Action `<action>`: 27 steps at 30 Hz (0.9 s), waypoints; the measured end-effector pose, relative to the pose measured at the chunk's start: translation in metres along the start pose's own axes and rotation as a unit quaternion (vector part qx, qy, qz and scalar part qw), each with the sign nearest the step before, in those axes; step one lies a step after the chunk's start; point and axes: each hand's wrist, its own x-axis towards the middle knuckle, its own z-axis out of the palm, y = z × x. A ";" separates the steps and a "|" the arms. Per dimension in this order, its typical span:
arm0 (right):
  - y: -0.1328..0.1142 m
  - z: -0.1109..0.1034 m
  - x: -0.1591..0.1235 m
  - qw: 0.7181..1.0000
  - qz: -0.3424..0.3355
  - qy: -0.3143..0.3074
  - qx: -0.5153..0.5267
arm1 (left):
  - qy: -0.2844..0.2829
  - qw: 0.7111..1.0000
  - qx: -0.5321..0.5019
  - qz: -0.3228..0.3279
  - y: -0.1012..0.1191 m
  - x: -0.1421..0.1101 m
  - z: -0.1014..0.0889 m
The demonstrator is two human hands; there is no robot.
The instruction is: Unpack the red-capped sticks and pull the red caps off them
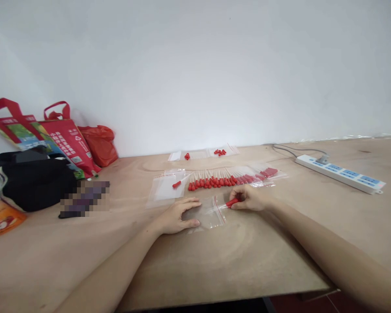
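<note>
Red-ended stick [232, 203] pinched in right fingers [237, 191] — far end blurred at clear bag [208, 213] — left fingers [190, 223] spread.

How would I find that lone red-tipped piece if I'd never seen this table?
On the wooden table, find the long row of red-tipped pieces across the middle. Flat clear bags lie at its left end. Over them shows the lone piece, slanted and apart from the crowded row.
</note>
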 end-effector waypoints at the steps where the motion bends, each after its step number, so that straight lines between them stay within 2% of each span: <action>1: 0.001 -0.004 -0.002 1.000 0.012 -0.001 0.007 | -0.004 1.000 0.003 0.001 0.000 0.000 -0.001; 4: 0.004 -0.010 -0.005 1.000 0.025 -0.007 0.011 | -0.011 1.000 0.009 -0.004 0.002 0.000 -0.002; 12: 0.003 -0.013 -0.005 1.000 0.010 -0.009 0.004 | -0.016 1.000 0.002 -0.011 0.002 -0.001 -0.004; 17: 0.011 -0.029 -0.008 0.999 0.015 0.033 0.037 | -0.004 0.999 -0.034 -0.004 -0.001 0.000 -0.005; 20: 0.013 -0.040 -0.012 0.995 0.030 0.048 0.083 | 0.049 0.997 -0.056 -0.006 0.000 0.004 -0.003; 23: 0.014 -0.050 -0.016 0.987 0.046 0.074 0.137 | 0.105 0.994 -0.032 -0.021 0.001 0.008 -0.002; 25: 0.017 -0.054 -0.018 0.979 0.059 0.108 0.162 | 0.103 0.994 -0.011 -0.035 0.003 0.008 -0.003; 27: 0.020 -0.055 -0.018 0.969 0.067 0.144 0.189 | 0.063 0.997 -0.005 -0.047 0.005 0.006 -0.006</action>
